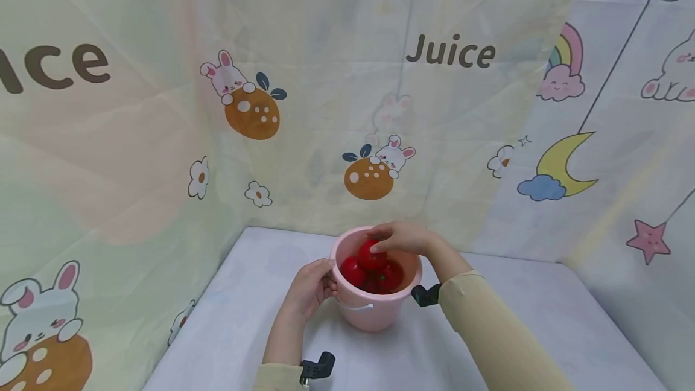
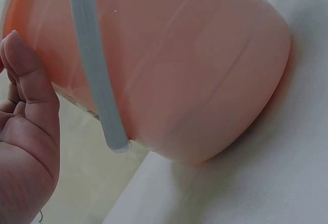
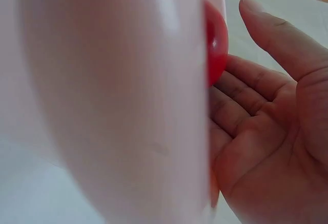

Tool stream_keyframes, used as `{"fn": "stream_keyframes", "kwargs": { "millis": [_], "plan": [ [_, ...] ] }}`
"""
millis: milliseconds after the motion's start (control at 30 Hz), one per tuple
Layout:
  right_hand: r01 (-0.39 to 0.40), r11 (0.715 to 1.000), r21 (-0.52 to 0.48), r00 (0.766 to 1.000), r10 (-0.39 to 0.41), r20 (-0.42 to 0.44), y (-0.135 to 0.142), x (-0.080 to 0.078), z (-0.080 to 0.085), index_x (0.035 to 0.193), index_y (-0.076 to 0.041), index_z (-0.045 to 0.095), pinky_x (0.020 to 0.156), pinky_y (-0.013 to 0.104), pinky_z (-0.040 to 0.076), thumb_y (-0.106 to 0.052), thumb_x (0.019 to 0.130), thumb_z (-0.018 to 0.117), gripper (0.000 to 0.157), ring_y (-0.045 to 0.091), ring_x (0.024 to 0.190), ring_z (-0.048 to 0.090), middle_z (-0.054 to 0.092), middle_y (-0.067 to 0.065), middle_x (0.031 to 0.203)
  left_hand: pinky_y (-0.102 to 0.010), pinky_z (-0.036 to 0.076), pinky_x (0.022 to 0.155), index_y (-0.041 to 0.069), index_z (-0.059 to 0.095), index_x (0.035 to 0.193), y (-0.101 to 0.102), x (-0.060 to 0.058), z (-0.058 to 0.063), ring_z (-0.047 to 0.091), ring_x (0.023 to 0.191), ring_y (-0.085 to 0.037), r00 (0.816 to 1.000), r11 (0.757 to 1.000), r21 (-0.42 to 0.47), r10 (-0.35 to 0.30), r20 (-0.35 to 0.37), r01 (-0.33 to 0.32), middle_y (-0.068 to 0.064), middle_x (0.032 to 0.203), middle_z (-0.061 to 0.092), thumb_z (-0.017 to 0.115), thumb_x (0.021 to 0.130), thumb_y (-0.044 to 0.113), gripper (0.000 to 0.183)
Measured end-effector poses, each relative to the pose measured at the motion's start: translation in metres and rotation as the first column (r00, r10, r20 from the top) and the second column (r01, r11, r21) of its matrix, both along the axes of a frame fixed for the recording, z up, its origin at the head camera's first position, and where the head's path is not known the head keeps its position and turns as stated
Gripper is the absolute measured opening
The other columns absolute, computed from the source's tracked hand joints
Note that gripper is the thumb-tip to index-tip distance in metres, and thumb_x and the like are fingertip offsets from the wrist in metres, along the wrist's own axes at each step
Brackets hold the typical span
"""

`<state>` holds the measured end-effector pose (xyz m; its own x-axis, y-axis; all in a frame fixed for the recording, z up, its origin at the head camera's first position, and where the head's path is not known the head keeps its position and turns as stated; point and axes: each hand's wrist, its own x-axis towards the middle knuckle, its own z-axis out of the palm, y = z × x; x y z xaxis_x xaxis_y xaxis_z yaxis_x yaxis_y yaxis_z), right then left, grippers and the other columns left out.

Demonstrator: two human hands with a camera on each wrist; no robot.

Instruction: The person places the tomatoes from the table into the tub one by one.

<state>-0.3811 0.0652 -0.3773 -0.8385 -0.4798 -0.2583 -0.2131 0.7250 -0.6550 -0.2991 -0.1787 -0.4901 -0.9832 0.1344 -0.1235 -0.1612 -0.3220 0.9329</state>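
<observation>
A pink bucket [image 1: 371, 317] stands upright on the table and holds several red tomatoes; one tomato [image 1: 371, 257] lies on top of the others. My left hand [image 1: 312, 288] grips the bucket's rim on its left side, as the left wrist view also shows from close by. Over the bucket's opening reaches my right hand [image 1: 407, 239], its fingers at the top tomato. In the right wrist view that tomato [image 3: 218, 39] shows past the blurred bucket wall. The thumb [image 3: 279, 37] stands apart from it there, with the fingers extended and their tips partly hidden.
The bucket's pale handle [image 2: 95, 60] hangs down its side. A white cloth covers the table [image 1: 260, 270]. Printed curtains [image 1: 304, 77] with rabbits and fruit stand close behind and at both sides. A black wrist strap [image 1: 317, 367] sits on each arm.
</observation>
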Motion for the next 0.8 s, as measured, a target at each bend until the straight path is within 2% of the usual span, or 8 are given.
{"fn": "stream_keyframes", "kwargs": {
  "millis": [200,333,533,700,800],
  "plan": [
    [-0.003,1.0,0.006,1.0,0.004,-0.028,0.008,0.006,0.006,0.139,-0.027,0.057,0.092,0.046,0.056,-0.038,0.084,0.075,0.059,0.026,0.129,0.052,0.062,-0.002,0.134,-0.025,0.058,0.067,-0.002,0.063,0.108,0.004,-0.001,-0.002,0.061,0.064,-0.014,1.0,1.0,-0.007,-0.01,-0.011,0.01,-0.002,0.073,0.063,0.058,0.097,0.03,0.034],
    [0.017,0.999,-0.038,0.999,-0.019,-0.041,0.022,0.013,0.01,0.142,-0.024,0.054,0.096,0.05,0.054,-0.037,0.087,0.072,0.059,0.028,0.134,0.048,0.059,0.0,0.139,-0.026,0.059,0.069,-0.002,0.064,0.11,0.004,-0.002,-0.003,0.062,0.066,-0.014,0.999,0.999,-0.044,-0.025,-0.021,0.025,-0.002,0.074,0.064,0.061,0.095,0.035,0.04],
    [0.055,0.992,-0.112,0.994,-0.065,-0.087,0.043,0.028,0.015,0.141,-0.027,0.054,0.1,0.054,0.05,-0.051,0.084,0.071,0.064,0.029,0.136,0.048,0.057,0.001,0.142,-0.03,0.06,0.074,-0.003,0.063,0.113,-0.001,-0.004,-0.004,0.064,0.072,-0.017,0.999,0.994,-0.105,-0.03,-0.041,0.025,-0.005,0.08,0.064,0.065,0.093,0.039,0.046],
    [0.08,0.982,-0.172,0.989,-0.099,-0.106,0.052,0.042,0.017,0.142,-0.03,0.052,0.103,0.056,0.048,-0.054,0.083,0.071,0.066,0.028,0.137,0.048,0.054,0.001,0.145,-0.032,0.06,0.078,0.0,0.063,0.117,-0.014,-0.004,-0.006,0.066,0.078,-0.019,0.999,0.989,-0.145,0.002,-0.045,-0.008,-0.007,0.086,0.066,0.066,0.093,0.039,0.046],
    [0.09,0.975,-0.205,0.987,-0.115,-0.112,0.059,0.049,0.015,0.143,-0.029,0.051,0.105,0.056,0.046,-0.052,0.085,0.07,0.065,0.029,0.139,0.047,0.053,0.0,0.147,-0.031,0.06,0.078,0.001,0.064,0.116,-0.024,-0.002,-0.007,0.065,0.082,-0.021,0.998,0.989,-0.141,0.051,-0.029,-0.054,-0.009,0.092,0.067,0.061,0.096,0.037,0.042]
  ]
}}
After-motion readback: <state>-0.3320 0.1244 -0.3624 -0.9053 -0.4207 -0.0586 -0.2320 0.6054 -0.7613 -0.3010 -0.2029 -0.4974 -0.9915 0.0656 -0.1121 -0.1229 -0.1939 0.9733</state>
